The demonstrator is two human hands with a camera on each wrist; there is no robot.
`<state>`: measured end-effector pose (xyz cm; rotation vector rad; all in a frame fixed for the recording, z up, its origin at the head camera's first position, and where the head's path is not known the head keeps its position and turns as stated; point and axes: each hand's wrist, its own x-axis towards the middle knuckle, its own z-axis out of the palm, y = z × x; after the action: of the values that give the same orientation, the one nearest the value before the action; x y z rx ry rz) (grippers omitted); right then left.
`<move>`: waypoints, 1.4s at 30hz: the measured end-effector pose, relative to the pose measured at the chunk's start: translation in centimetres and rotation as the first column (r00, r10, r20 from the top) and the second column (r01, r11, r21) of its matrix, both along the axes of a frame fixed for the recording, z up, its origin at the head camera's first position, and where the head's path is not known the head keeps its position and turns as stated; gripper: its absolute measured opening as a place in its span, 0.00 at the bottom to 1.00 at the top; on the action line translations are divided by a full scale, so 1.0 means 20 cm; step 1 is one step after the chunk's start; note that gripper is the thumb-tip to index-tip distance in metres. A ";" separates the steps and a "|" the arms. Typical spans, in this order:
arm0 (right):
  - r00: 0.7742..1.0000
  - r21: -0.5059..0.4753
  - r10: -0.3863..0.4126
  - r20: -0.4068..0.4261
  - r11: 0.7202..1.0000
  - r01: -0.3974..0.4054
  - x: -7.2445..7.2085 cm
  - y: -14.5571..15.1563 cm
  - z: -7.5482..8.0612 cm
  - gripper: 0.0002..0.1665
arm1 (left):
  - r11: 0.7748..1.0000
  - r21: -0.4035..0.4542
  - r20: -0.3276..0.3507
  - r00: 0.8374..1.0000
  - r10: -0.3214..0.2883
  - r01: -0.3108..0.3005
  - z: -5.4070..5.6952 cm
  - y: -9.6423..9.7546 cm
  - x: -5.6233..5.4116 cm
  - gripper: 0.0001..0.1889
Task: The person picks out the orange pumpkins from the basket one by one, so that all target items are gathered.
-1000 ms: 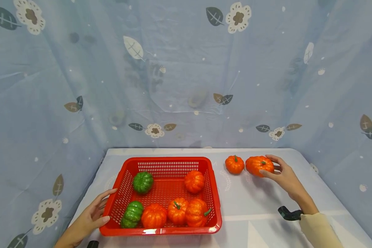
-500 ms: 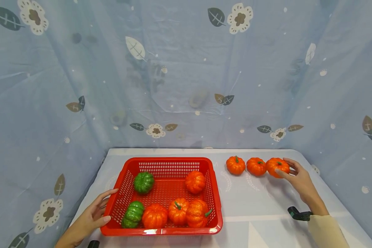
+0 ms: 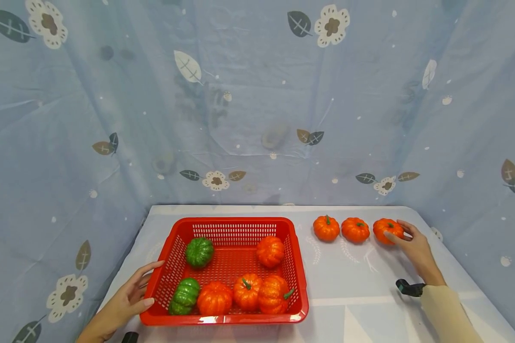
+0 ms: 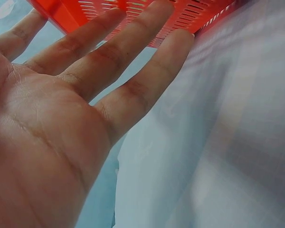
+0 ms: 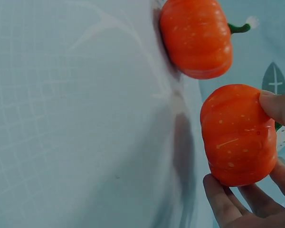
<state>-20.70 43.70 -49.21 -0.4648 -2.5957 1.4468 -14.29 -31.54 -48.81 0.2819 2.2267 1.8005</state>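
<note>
At the table's back right, my right hand (image 3: pixel 414 250) holds a small orange pumpkin (image 3: pixel 388 230). Thumb and fingers lie around it in the right wrist view, and a shadow shows beneath the pumpkin (image 5: pixel 240 137). To its left stand two more orange pumpkins, the nearer one (image 3: pixel 355 230) and the farther one (image 3: pixel 326 228), both with green stems. My left hand (image 3: pixel 126 297) rests against the left side of a red plastic basket (image 3: pixel 176 320), fingers spread and fairly straight. In the left wrist view, its fingertips overlap the basket's slotted wall (image 4: pixel 190 14).
Inside the basket lie two green pumpkins, one at the back left (image 3: pixel 199 252) and one at the front left (image 3: pixel 184 296). Several orange pumpkins (image 3: pixel 270 251) share it. A patterned blue curtain (image 3: pixel 249 105) surrounds the pale table (image 3: pixel 339 276) on three sides.
My right hand has moved right with its pumpkin, away from the other two, uncovering the middle one and leaving a small gap. The left hand and basket have stayed put.
</note>
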 end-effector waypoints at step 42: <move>0.964 0.298 0.123 -0.234 0.953 -0.050 -0.01 -0.30 0.32 0.43 | 0.999 0.032 -0.021 1.000 -0.023 0.024 -0.01 -0.01 0.00 0.39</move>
<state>-20.94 37.80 -42.71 -0.1212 -2.5849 1.0397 -14.24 -31.71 -48.95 0.3330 2.2002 1.8306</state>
